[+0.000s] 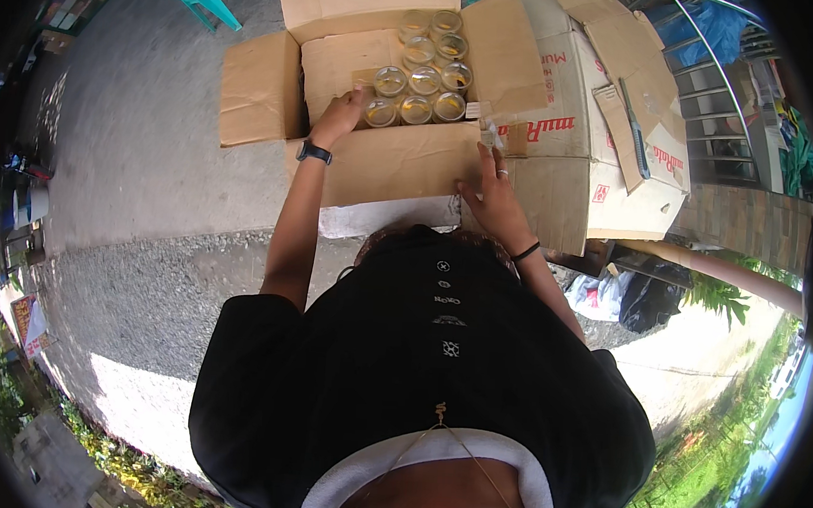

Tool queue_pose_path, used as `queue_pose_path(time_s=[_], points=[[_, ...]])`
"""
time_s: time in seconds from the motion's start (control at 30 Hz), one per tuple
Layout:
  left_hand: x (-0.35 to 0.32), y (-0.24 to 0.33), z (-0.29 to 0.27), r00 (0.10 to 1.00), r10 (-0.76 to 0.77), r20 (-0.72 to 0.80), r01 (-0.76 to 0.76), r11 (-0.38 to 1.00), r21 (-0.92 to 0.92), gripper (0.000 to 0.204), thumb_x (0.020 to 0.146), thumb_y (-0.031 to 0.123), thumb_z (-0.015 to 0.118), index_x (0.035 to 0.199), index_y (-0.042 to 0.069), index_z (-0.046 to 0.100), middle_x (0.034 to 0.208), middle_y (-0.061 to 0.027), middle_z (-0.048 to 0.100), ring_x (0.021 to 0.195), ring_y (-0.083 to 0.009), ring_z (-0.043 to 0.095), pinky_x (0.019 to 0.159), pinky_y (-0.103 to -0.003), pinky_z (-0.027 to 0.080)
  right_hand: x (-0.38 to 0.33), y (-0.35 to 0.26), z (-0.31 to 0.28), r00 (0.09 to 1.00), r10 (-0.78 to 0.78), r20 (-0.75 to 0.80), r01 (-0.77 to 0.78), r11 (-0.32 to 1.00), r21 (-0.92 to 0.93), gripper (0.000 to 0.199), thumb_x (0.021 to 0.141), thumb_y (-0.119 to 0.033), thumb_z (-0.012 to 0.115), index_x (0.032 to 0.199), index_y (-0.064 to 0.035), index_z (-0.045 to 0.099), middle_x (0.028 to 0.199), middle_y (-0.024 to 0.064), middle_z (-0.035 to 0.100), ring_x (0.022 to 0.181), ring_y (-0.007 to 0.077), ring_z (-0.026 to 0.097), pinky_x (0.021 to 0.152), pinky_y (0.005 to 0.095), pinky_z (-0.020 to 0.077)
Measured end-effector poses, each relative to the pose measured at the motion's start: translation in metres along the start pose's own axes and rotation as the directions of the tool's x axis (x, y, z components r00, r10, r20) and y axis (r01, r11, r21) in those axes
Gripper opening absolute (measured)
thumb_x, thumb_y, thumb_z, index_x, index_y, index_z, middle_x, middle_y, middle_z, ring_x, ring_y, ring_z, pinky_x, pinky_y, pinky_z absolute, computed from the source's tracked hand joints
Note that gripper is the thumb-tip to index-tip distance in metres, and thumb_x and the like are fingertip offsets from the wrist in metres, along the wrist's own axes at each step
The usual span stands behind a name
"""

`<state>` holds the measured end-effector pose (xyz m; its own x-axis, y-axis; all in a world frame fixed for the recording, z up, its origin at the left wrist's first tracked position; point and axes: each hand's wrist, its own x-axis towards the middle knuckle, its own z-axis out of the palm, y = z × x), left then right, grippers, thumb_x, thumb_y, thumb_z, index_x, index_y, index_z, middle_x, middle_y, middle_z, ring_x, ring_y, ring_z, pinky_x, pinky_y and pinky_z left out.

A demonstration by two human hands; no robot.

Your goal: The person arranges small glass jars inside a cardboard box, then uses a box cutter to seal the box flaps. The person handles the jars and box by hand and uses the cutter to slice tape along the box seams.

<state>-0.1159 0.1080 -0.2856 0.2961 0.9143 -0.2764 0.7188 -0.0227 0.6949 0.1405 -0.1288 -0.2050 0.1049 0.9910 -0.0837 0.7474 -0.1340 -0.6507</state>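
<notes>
Head view: you're reaching left hand (339, 115) into open carton (394, 160), fingers curled beside near-left jar (381, 112), grip unclear; right hand (496, 196) pressing flat, steadying carton wall.

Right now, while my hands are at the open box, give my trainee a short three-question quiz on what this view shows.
1. True or false: the clear jars in the open cardboard box have lids on.
2. Which hand reaches to the jars? A) left hand B) right hand C) both
3. Fill in: the right hand rests on the box's near ____.

Key
1. False: the jars are open-topped, with something yellowish at the bottom.
2. A: its fingers are at the nearest row's left jar; whether they grip it cannot be told.
3. wall, by the right corner.
</notes>
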Motion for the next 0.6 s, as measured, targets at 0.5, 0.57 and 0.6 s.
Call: queue_pose_path(time_s=[0.5,0.57,0.6], points=[[-0.018,-0.007,-0.011,0.995,0.097,0.025,-0.097,0.995,0.022,0.065,0.104,0.048,0.023,0.108,-0.004,0.062,0.104,-0.0320,0.062,0.107,-0.0466,0.056,0.094,-0.047,0.044,-0.002,0.003,-0.004,0.998,-0.051,-0.044,0.048,0.997,-0.060,0.076,0.089,-0.026,0.064,0.148,-0.0026,0.023,0.143,0.0412,0.028,0.125,0.0566,0.041,0.102,0.0524,0.0413],[-0.018,-0.009,-0.009,0.995,0.093,0.022,-0.094,0.995,0.019,0.065,0.104,0.047,0.023,0.109,-0.004,0.062,0.105,-0.0315,0.063,0.107,-0.0463,0.057,0.094,-0.047,0.044,-0.001,0.006,-0.002,0.997,-0.063,-0.040,0.060,0.996,-0.065,0.075,0.089,-0.026,0.064,0.148,-0.0027,0.024,0.143,0.0409,0.029,0.123,0.0564,0.043,0.101,0.0524,0.0421],[-0.018,-0.010,-0.008,0.996,0.092,0.020,-0.092,0.996,0.018,0.064,0.104,0.047,0.023,0.109,-0.004,0.062,0.106,-0.0313,0.063,0.108,-0.0462,0.057,0.094,-0.047,0.044,-0.001,0.007,-0.002,0.997,-0.069,-0.039,0.067,0.995,-0.068,0.075,0.089,-0.026,0.064,0.148,-0.0028,0.024,0.143,0.0407,0.029,0.122,0.0563,0.044,0.101,0.0524,0.0424]])
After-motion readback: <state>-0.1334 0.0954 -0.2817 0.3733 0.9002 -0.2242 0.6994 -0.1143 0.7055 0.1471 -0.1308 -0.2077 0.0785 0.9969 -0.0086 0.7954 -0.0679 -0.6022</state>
